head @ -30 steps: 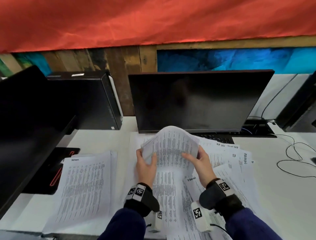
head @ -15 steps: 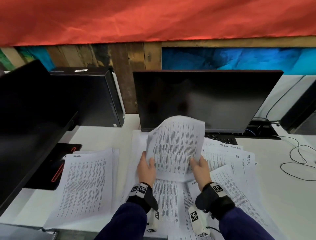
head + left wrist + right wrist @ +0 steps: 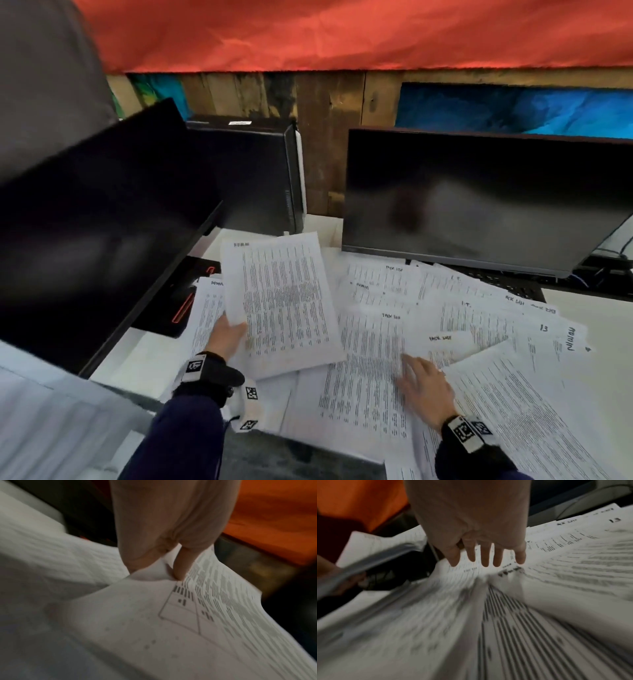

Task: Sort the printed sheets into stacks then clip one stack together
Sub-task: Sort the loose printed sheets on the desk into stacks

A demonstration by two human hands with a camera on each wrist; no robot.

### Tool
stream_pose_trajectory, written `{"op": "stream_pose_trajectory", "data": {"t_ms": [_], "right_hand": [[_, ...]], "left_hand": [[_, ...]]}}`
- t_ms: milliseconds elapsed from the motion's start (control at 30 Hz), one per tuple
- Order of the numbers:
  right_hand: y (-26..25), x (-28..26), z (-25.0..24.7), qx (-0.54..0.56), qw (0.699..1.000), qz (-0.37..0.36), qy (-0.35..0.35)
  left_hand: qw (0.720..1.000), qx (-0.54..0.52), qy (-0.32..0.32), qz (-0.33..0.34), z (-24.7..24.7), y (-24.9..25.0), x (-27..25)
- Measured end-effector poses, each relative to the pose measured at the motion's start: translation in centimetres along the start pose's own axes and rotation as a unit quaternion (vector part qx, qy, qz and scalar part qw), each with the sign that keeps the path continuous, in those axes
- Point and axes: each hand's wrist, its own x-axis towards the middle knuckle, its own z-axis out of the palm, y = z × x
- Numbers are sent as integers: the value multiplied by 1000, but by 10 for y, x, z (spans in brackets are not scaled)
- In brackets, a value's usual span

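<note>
The printed sheet [image 3: 284, 301] I am sorting is up off the desk, held at its lower left edge in my left hand [image 3: 226, 337]. My thumb lies on the printed face and my fingers are under the paper, so I am pinching it; the left wrist view shows the same hold, with the thumb [image 3: 180, 563] pressed onto the page [image 3: 171, 615] near the first rows of print. The sheet hangs above the sorted stack [image 3: 207, 308], whose top page shows just to the left of the held sheet and below it.

To the right of the held sheet lies the loose spread of sheets [image 3: 462, 325], fanned and overlapping across the white desk [image 3: 603, 322], some with handwritten words at their heads. My right hand [image 3: 428, 387] is low over that spread, palm down, fingers [image 3: 485, 555] straight and slightly apart, holding nothing. Whether the fingertips touch the paper I cannot tell, as the wrist view is blurred.

Behind the spread, right of the held sheet, stands a dark monitor [image 3: 479, 198], with a black keyboard [image 3: 513, 287] partly hidden under the far pages. Behind the held sheet stands a black computer tower [image 3: 253, 178]. Left of the sheet a second dark monitor [image 3: 102, 219] leans over the desk edge, above a black pad with red trim [image 3: 178, 308].
</note>
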Motion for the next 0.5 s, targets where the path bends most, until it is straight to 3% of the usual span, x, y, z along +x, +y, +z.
{"op": "stream_pose_trajectory", "data": {"t_ms": [167, 300, 367, 433, 500], "right_hand": [[-6, -3, 6, -44, 998, 29, 19], [-14, -4, 6, -40, 998, 46, 15], [-18, -5, 4, -33, 998, 53, 14], [-25, -7, 0, -11, 998, 65, 26], [-30, -6, -3, 22, 994, 94, 58]], "left_hand": [[977, 205, -14, -62, -74, -45, 41], [964, 255, -5, -80, -91, -51, 53], [966, 235, 49, -95, -83, -44, 50], [949, 260, 154, -89, -65, -33, 38], [935, 293, 198, 0, -36, -18, 24]]}}
